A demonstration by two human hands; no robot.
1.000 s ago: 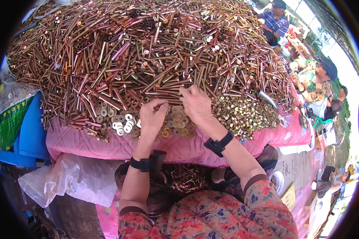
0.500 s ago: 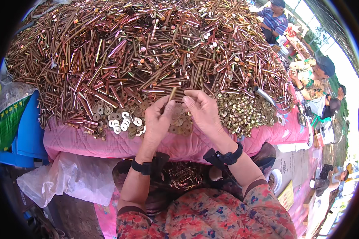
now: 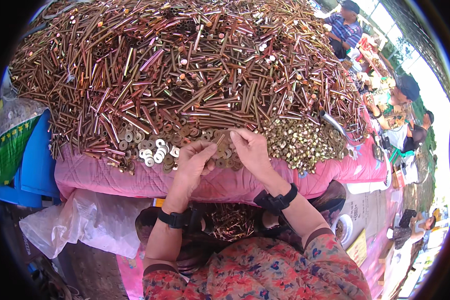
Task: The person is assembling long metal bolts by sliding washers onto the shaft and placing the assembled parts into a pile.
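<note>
My left hand (image 3: 191,162) is closed, pinching a slim coppery bolt (image 3: 220,139) that tilts up and to the right from its thumb and fingertips. Close by on the right, my right hand (image 3: 253,151) has its thumb and fingers drawn together in a pinch near the bolt's upper end; what they hold, if anything, is too small to make out. Both hands hover over flat round washers (image 3: 227,156) at the near edge of the pink quilted cover (image 3: 115,179). Left of my hands lie more washers, some of them shiny silver (image 3: 159,152).
A large heap of coppery bolts and tubes (image 3: 185,65) fills the far side. Small nuts (image 3: 300,145) are piled at the right, beside a curved metal tube (image 3: 331,120). More metal pieces (image 3: 232,222) lie between my knees. Clear plastic (image 3: 92,225) hangs at the left. People (image 3: 405,95) sit at the right.
Both hands have come slightly nearer to me, and the bolt has dropped lower over the washers. My right fingertips have closed in towards the bolt's upper end.
</note>
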